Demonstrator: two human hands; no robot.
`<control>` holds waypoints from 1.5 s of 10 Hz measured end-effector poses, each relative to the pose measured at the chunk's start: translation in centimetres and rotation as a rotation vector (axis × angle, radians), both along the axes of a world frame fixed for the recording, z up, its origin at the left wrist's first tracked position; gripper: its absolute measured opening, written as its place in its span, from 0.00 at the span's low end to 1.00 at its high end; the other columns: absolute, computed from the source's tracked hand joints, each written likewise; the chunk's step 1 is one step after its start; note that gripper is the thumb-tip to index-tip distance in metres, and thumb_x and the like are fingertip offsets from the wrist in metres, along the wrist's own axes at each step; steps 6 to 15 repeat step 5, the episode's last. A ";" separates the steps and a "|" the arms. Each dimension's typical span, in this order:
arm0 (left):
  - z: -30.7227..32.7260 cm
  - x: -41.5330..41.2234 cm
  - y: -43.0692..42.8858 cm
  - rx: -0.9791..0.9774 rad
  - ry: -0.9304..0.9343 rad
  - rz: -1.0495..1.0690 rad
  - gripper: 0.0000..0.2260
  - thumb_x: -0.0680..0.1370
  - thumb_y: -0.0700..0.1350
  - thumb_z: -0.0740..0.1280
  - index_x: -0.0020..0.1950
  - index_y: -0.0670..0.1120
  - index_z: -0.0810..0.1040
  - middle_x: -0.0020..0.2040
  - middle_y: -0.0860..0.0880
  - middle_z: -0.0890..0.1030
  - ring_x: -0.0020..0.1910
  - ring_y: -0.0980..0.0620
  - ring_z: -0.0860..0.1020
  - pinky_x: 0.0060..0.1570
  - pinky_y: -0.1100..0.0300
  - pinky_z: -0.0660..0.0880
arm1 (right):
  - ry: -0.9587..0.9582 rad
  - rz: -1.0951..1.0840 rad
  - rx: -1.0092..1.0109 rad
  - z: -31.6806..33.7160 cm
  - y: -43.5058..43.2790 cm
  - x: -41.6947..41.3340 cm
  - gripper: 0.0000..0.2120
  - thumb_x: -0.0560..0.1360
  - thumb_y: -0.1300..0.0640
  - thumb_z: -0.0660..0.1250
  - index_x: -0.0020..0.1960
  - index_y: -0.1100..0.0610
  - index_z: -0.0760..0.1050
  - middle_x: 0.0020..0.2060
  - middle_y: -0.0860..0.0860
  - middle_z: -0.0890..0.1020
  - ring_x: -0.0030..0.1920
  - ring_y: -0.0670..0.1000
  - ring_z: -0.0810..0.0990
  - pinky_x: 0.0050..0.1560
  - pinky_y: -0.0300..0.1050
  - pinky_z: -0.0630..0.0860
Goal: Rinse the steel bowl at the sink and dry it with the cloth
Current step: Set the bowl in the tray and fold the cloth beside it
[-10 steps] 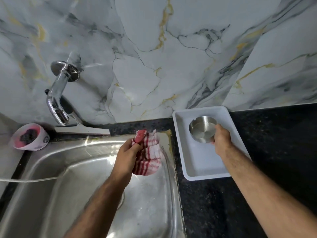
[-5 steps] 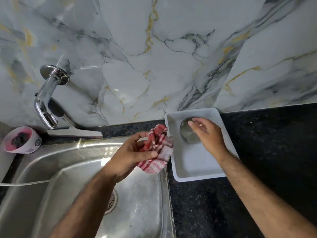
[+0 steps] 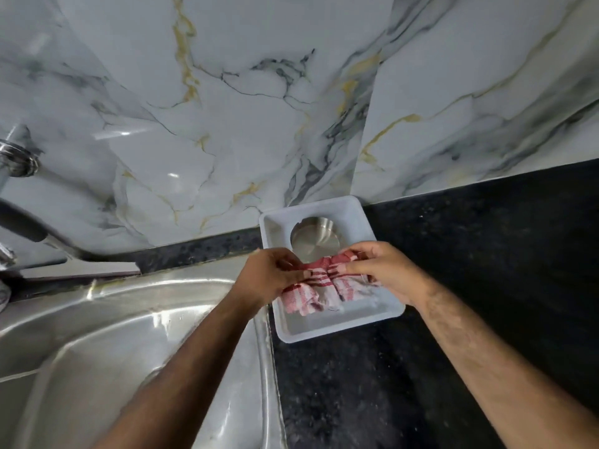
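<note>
The steel bowl (image 3: pixel 315 237) sits upside down in the far part of a white plastic tray (image 3: pixel 337 330) on the black counter. Nothing touches it. A red and white checked cloth (image 3: pixel 319 291) hangs bunched over the middle of the tray, just in front of the bowl. My left hand (image 3: pixel 270 273) pinches the cloth's left end. My right hand (image 3: pixel 384 270) pinches its right end, and both hands hold it stretched between them above the tray floor.
A steel sink (image 3: pixel 107 335) fills the lower left, its rim next to the tray. The tap (image 3: pixel 14 163) juts from the marble wall at the far left edge. The black granite counter (image 3: pixel 486 260) runs to the right of the tray.
My right hand let go of the bowl and took the cloth's right end. My left hand carried the cloth from over the sink to above the tray. The view shifted right.
</note>
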State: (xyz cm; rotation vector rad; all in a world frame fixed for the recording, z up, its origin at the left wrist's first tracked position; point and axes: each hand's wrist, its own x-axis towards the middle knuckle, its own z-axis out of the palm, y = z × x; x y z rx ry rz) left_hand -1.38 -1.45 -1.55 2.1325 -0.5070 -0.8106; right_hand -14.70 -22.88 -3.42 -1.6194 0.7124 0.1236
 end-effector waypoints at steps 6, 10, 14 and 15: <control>-4.2 -1.8 -1.3 0.573 -0.902 -0.468 0.20 0.82 0.62 0.63 0.64 0.49 0.81 0.60 0.48 0.85 0.65 0.43 0.76 0.62 0.45 0.70 | 0.049 0.117 -1.049 0.6 3.7 -1.4 0.19 0.80 0.47 0.76 0.67 0.54 0.83 0.55 0.54 0.90 0.52 0.58 0.89 0.50 0.53 0.87; -4.2 -1.8 -1.3 0.573 -0.902 -0.468 0.20 0.82 0.62 0.63 0.64 0.49 0.81 0.60 0.48 0.85 0.65 0.43 0.76 0.62 0.45 0.70 | 0.049 0.117 -1.049 0.6 3.7 -1.4 0.19 0.80 0.47 0.76 0.67 0.54 0.83 0.55 0.54 0.90 0.52 0.58 0.89 0.50 0.53 0.87; -4.2 -1.8 -1.3 0.573 -0.902 -0.468 0.20 0.82 0.62 0.63 0.64 0.49 0.81 0.60 0.48 0.85 0.65 0.43 0.76 0.62 0.45 0.70 | 0.049 0.117 -1.049 0.6 3.7 -1.4 0.19 0.80 0.47 0.76 0.67 0.54 0.83 0.55 0.54 0.90 0.52 0.58 0.89 0.50 0.53 0.87; -4.2 -1.8 -1.3 0.573 -0.902 -0.468 0.20 0.82 0.62 0.63 0.64 0.49 0.81 0.60 0.48 0.85 0.65 0.43 0.76 0.62 0.45 0.70 | 0.049 0.117 -1.049 0.6 3.7 -1.4 0.19 0.80 0.47 0.76 0.67 0.54 0.83 0.55 0.54 0.90 0.52 0.58 0.89 0.50 0.53 0.87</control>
